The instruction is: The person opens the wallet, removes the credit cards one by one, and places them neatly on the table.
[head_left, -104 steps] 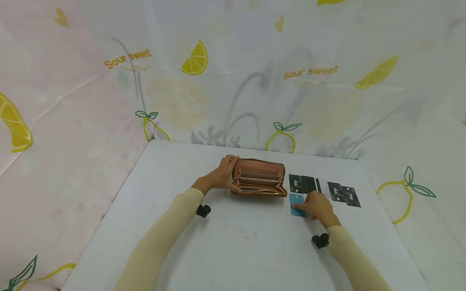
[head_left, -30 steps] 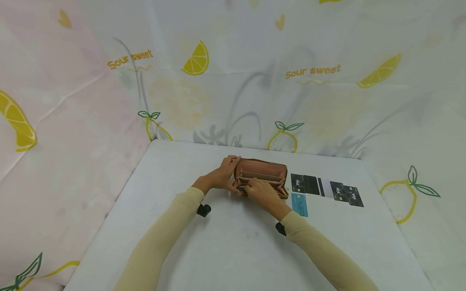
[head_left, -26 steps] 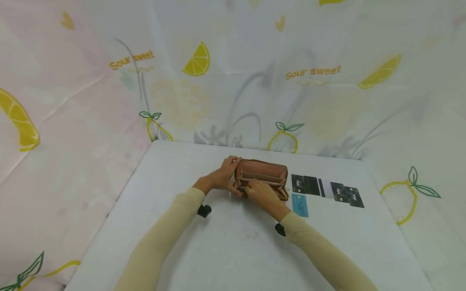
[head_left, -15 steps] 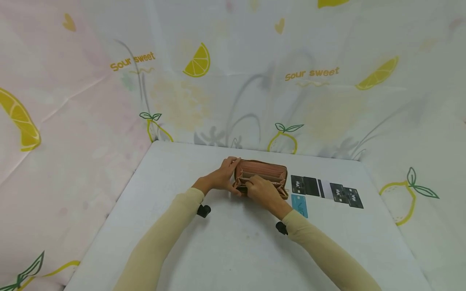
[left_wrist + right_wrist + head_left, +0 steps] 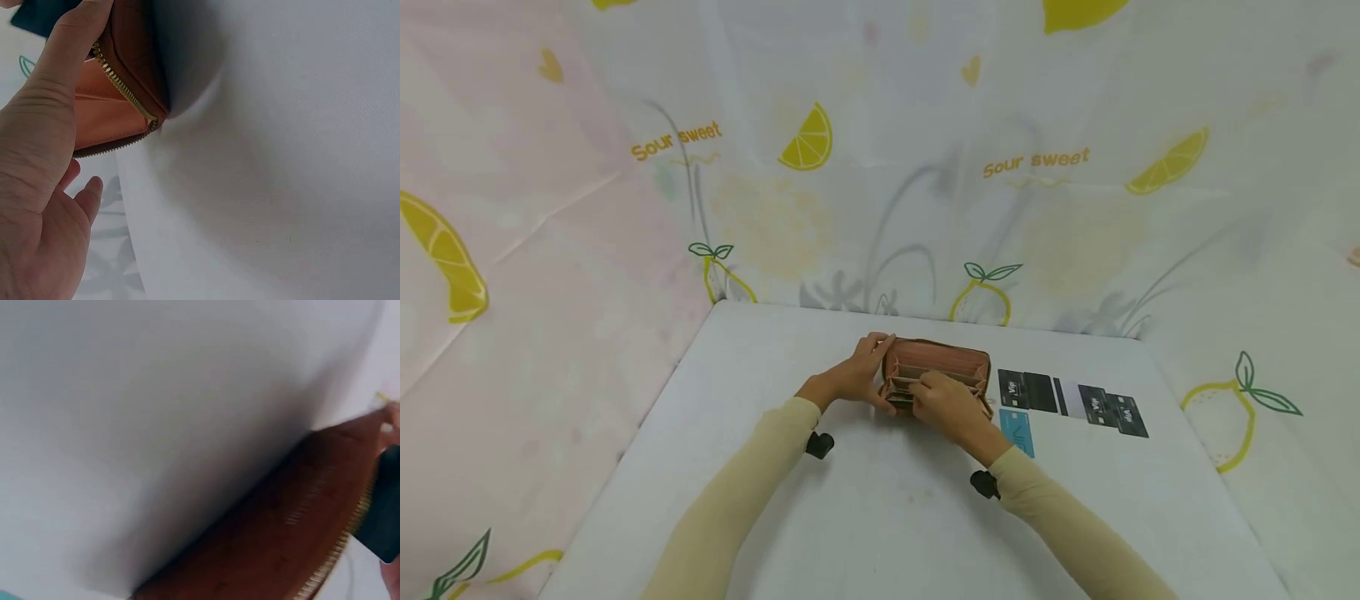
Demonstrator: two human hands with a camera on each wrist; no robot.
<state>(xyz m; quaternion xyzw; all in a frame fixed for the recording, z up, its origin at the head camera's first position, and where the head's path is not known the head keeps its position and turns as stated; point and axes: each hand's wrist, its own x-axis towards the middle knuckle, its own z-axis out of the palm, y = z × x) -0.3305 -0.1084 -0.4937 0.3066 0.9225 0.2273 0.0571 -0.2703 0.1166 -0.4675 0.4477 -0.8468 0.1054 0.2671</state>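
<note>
An open brown zip-around wallet [image 5: 936,354] with a pink-brown lining stands on the table. My left hand [image 5: 852,377] grips its left end, thumb at the front edge and fingers behind. The left wrist view shows that thumb over the gold zip teeth [image 5: 119,78]. My right hand [image 5: 951,408] reaches into the front of the wallet and pinches a dark card [image 5: 381,509], which sticks up past the zip edge in the right wrist view. The same dark card [image 5: 40,15] shows beyond my left thumb. The right fingertips are mostly hidden.
Right of the wallet lies a blue card [image 5: 1017,423]. Behind it runs a row of cards: a black Vip card [image 5: 1012,388], a plain black one [image 5: 1040,392], a white striped one [image 5: 1072,400] and more black ones [image 5: 1127,415]. A printed cloth [image 5: 880,208] hangs behind the white table [image 5: 880,517].
My right hand has gone from the blue card, which stays on the table, left into the wallet. Lately it shifts only slightly, and the dark card shows more. My left hand keeps its grip.
</note>
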